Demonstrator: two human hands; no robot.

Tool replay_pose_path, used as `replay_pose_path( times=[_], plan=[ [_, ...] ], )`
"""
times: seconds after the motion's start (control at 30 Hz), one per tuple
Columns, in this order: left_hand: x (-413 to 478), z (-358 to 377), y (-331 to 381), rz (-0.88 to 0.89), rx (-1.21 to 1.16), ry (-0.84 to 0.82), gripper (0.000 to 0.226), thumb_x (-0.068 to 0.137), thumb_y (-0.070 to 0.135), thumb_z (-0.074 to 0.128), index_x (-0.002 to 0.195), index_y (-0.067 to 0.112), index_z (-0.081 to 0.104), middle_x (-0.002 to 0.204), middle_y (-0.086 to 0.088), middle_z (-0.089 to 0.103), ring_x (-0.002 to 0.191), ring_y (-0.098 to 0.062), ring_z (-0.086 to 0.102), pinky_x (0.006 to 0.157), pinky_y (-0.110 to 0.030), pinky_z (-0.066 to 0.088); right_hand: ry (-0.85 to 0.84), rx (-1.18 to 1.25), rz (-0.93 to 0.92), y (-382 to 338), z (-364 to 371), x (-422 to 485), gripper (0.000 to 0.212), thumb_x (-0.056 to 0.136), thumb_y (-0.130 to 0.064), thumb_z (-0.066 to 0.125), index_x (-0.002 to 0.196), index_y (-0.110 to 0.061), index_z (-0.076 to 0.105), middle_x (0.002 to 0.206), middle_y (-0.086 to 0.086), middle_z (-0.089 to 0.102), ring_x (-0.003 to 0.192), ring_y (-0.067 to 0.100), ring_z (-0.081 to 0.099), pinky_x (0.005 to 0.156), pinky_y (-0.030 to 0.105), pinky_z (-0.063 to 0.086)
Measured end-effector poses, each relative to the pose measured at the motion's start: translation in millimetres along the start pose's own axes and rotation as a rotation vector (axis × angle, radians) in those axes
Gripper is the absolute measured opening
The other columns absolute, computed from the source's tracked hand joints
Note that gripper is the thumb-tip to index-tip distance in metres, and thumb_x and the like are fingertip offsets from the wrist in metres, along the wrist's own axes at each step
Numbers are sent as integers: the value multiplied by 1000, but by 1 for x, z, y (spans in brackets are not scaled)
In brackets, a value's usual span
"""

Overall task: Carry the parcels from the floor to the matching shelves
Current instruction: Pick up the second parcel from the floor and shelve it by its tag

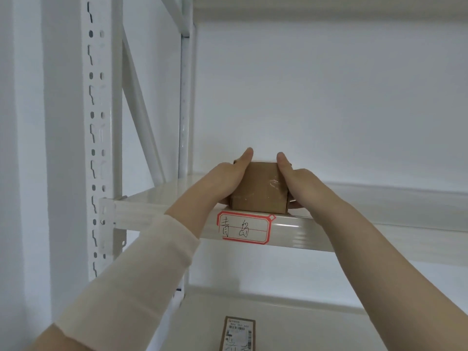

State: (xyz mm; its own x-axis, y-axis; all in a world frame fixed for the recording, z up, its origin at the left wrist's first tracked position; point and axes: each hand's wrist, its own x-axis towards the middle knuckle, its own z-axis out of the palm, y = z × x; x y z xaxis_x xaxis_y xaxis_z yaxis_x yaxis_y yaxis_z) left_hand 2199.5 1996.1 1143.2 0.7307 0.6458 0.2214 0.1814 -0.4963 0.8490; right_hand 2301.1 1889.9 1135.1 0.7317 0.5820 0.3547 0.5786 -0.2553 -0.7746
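Observation:
A small brown cardboard parcel [259, 188], sealed with clear tape, rests on the front edge of a white metal shelf [157, 196]. My left hand [228, 179] grips its left side, thumb lying along the top. My right hand [300, 184] grips its right side in the same way. Just below the parcel, a red-bordered paper label [244, 228] with handwritten characters is stuck on the shelf's front beam. A second brown parcel [238, 334] with a printed shipping label lies on the shelf below.
A white slotted upright post [97, 138] stands at the left, with a diagonal brace [141, 112] behind it. The white back wall [329, 97] closes the shelf bay. Another shelf's underside [329, 7] runs overhead.

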Motion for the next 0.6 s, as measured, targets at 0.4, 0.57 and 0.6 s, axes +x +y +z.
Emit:
replay_pose_path(
  times=[0.4, 0.57, 0.6],
  plan=[
    [26, -16, -33, 230, 132, -53, 103, 65, 56, 76, 150, 19, 30, 147, -1, 48, 129, -20, 52, 109, -38, 42, -18, 31, -154, 18, -10, 10, 65, 74, -47, 68, 130, -17, 54, 127, -2, 62, 117, 13, 58, 103, 34, 44],
    [44, -14, -28, 246, 100, -103, 63, 74, 28, 78, 130, 11, 56, 124, -6, 66, 114, -21, 62, 95, -29, 51, -66, 118, -180, 14, -4, 22, 26, 83, -19, 67, 108, -13, 64, 95, -9, 67, 84, 3, 64, 74, 16, 55],
    [49, -15, -26, 235, 99, -126, 59, 74, 25, 79, 127, 9, 59, 121, -9, 67, 113, -23, 63, 98, -35, 51, -73, 129, -171, 13, -3, 25, 25, 83, -17, 67, 107, -12, 65, 93, -8, 67, 80, 4, 63, 71, 16, 55]
  ],
)
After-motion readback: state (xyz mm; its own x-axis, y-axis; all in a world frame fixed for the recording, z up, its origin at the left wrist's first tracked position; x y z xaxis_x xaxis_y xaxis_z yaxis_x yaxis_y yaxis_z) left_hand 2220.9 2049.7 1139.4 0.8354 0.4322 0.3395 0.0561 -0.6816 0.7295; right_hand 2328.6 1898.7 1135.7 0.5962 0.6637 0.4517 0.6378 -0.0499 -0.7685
